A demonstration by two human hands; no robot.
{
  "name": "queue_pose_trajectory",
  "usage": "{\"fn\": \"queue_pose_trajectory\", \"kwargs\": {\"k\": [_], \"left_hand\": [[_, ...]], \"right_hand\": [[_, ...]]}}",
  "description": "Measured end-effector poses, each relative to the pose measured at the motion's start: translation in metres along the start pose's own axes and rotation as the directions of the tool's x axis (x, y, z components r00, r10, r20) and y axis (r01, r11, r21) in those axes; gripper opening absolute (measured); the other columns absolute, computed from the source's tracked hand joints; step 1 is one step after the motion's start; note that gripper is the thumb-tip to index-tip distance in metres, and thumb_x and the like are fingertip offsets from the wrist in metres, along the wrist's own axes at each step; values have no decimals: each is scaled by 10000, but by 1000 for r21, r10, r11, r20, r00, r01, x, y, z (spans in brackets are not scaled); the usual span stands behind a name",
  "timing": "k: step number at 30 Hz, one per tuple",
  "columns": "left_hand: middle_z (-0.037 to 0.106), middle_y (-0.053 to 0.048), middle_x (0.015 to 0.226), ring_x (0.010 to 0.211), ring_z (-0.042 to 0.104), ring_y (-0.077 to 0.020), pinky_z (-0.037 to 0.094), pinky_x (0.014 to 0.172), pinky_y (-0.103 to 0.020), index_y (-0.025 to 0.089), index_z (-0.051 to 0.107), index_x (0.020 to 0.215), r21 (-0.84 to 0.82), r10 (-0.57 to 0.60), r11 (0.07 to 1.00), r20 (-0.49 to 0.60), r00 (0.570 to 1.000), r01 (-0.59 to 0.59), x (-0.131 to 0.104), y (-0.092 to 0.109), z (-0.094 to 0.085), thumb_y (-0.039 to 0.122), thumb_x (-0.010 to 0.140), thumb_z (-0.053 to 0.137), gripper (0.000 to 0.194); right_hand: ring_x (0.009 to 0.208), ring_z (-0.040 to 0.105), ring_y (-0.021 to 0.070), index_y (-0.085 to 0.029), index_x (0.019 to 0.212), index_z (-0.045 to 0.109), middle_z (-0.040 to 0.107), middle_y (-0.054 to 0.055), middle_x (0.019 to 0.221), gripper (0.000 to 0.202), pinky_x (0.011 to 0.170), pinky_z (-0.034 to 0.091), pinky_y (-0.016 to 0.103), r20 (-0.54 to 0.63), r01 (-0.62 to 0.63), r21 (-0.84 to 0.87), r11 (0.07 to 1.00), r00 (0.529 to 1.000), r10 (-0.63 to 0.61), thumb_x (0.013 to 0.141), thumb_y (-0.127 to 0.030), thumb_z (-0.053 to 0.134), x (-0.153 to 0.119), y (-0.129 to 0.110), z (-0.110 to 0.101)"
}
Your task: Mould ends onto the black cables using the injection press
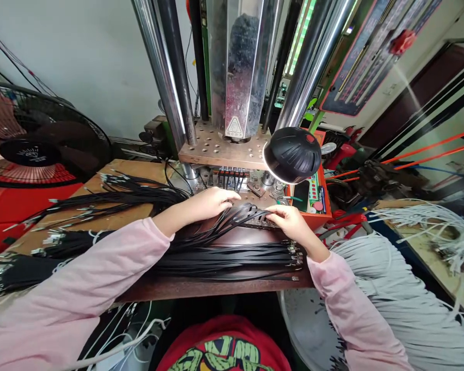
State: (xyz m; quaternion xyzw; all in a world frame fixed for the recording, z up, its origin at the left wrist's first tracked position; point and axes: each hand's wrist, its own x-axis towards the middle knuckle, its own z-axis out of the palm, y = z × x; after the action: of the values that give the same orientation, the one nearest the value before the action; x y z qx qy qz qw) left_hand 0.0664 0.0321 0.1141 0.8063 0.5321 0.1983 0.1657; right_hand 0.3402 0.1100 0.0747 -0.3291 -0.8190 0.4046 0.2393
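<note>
Close to the press, my right hand (288, 219) pinches the ends of several flat black cables (237, 219) between thumb and fingers. My left hand (212, 202) lies over the same loose bunch, its fingers bent round the cables; the palm side is hidden. Just beyond both hands, several black cables (232, 178) sit side by side in the fixture under the press plate (224, 152). Nearer to me, a row of black cables (232, 260) lies straight across the bench, with metal plugs (294, 253) at the right end.
A round black lamp (293, 154) shines beside the press plate. More black cable bundles (139, 193) lie at left, near a fan (34, 139). At right are a control box (315, 196) and a large pile of white cables (394, 293). A grey tub (305, 319) stands below the bench edge.
</note>
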Motion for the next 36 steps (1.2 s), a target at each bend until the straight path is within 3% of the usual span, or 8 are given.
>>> {"fn": "queue_pose_trajectory", "kwargs": {"k": [4, 9, 16, 25, 29, 36], "left_hand": [[734, -35, 952, 940, 615, -223, 424, 878, -321, 199, 717, 986, -16, 105, 994, 158, 982, -104, 22, -16, 24, 374, 840, 635, 242], [672, -37, 782, 848, 540, -212, 362, 840, -340, 177, 687, 769, 54, 112, 991, 192, 975, -125, 28, -16, 48, 409, 873, 635, 259], [607, -47, 760, 827, 515, -215, 338, 785, -318, 167, 671, 755, 106, 27, 994, 107, 994, -39, -6, -15, 35, 485, 834, 685, 328], [649, -56, 782, 885, 529, -238, 308, 822, -348, 178, 689, 771, 84, -32, 996, 157, 987, 19, -5, -14, 36, 496, 856, 648, 331], [668, -60, 800, 884, 532, -237, 308, 820, -344, 178, 692, 788, 79, -30, 997, 137, 990, 19, -5, -15, 36, 510, 847, 657, 339], [687, -54, 797, 907, 550, -239, 295, 839, -353, 187, 701, 772, 53, -32, 998, 164, 986, 23, -4, -14, 36, 493, 868, 636, 327]], "right_hand": [[918, 700, 198, -216, 980, 760, 766, 30, 990, 203, 869, 519, 323, -20, 33, -66, 997, 999, -34, 856, -249, 603, -4, -7, -1], [957, 702, 188, -230, 988, 750, 761, 24, 1027, 216, 906, 514, 323, -46, 84, -151, 985, 995, -92, 882, -218, 562, -9, -7, 1], [988, 703, 179, -232, 1005, 749, 758, 18, 1033, 270, 947, 523, 320, -55, 159, -134, 978, 984, -168, 875, -165, 521, -4, 8, 14], [1017, 705, 172, -240, 1006, 743, 758, 8, 1053, 277, 958, 532, 301, -30, 197, -120, 973, 979, -202, 882, -147, 514, 1, 7, 29], [1007, 707, 171, -232, 1005, 741, 759, 13, 1045, 268, 959, 528, 300, -55, 195, -128, 972, 978, -203, 883, -145, 520, 0, 8, 30], [980, 709, 160, -230, 985, 742, 761, 5, 1024, 276, 935, 528, 280, 14, 217, -143, 966, 976, -218, 885, -126, 507, 1, 6, 28]]}}
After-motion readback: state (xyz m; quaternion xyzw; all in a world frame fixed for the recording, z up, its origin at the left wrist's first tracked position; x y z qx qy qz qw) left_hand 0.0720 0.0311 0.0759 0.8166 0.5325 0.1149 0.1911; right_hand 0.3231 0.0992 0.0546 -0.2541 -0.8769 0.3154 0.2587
